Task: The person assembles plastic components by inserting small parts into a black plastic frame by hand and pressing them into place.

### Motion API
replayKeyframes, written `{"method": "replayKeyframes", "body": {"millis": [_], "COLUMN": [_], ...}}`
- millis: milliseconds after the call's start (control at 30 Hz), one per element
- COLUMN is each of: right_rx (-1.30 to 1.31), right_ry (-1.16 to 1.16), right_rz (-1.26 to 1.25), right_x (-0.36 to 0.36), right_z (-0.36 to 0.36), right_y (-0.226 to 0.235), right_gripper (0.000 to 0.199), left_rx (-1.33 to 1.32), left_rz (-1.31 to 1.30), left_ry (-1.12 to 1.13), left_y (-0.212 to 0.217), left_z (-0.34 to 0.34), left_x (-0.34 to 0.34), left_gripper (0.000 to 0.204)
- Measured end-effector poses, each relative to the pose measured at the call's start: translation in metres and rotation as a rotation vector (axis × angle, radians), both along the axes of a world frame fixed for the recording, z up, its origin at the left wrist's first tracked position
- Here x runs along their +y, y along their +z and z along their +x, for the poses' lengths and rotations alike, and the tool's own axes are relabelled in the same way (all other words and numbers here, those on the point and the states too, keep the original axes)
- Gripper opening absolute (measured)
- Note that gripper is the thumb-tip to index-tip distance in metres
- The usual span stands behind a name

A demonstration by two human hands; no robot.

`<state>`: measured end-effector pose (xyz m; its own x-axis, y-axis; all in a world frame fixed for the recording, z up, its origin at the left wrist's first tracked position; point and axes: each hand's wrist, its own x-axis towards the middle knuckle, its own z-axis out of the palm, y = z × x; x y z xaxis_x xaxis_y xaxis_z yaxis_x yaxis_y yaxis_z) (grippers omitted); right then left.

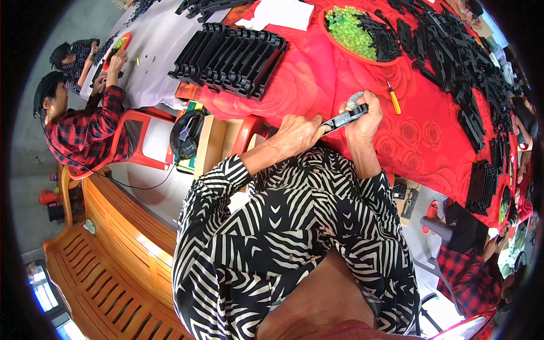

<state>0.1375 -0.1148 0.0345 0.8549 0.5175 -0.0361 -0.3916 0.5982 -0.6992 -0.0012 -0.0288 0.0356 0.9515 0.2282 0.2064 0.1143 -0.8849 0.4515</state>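
Observation:
Just past the table's near edge, my left hand is closed on one end of a black plastic strip. My right hand grips the strip's other end, with the thumb up. Something grey and rounded shows at my right fingers; whether it is a wrapping or a separate piece I cannot tell. Right of that hand, a screwdriver with a yellow handle lies on the red cloth. Farther off, a red-orange bowl holds small green pieces and black pieces.
Black plastic parts stand in neat rows at the left of the red tablecloth. A loose heap of black strips spreads along the right. Another person works at the left, near a wooden bench. An open cardboard box stands by my left arm.

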Motion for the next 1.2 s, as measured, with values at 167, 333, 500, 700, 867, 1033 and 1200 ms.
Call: {"method": "replayKeyframes", "body": {"millis": [167,333,500,700,867,1033,1200], "right_rx": [-0.002,0.012,-0.035,-0.191,-0.242,-0.262,-0.235], "right_ry": [0.033,0.005,-0.011,-0.047,-0.092,-0.095,-0.093], "right_rz": [0.013,-0.009,-0.016,-0.028,-0.003,0.020,0.025], "right_x": [0.000,0.000,0.000,-0.002,-0.001,0.001,0.000], "right_z": [0.003,0.001,0.001,-0.007,-0.012,-0.017,-0.017], "right_y": [-0.002,-0.002,-0.004,0.003,0.006,0.007,0.003], "right_gripper": [0.026,0.026,0.025,0.023,0.022,0.021,0.021], "left_rx": [0.001,-0.010,-0.058,-0.130,-0.026,0.009,-0.040], "left_rz": [-0.026,-0.081,-0.353,-0.850,-0.965,-1.061,-1.038], "left_ry": [0.026,0.026,0.072,0.176,0.217,0.237,0.296], "left_y": [-0.001,0.000,-0.015,-0.050,-0.046,-0.037,-0.039], "left_z": [0.000,0.002,0.004,0.013,0.017,0.016,0.017], "left_x": [-0.003,0.000,0.003,-0.002,0.000,-0.002,-0.010], "left_gripper": [0.036,0.033,0.030,0.027,0.033,0.036,0.032]}}
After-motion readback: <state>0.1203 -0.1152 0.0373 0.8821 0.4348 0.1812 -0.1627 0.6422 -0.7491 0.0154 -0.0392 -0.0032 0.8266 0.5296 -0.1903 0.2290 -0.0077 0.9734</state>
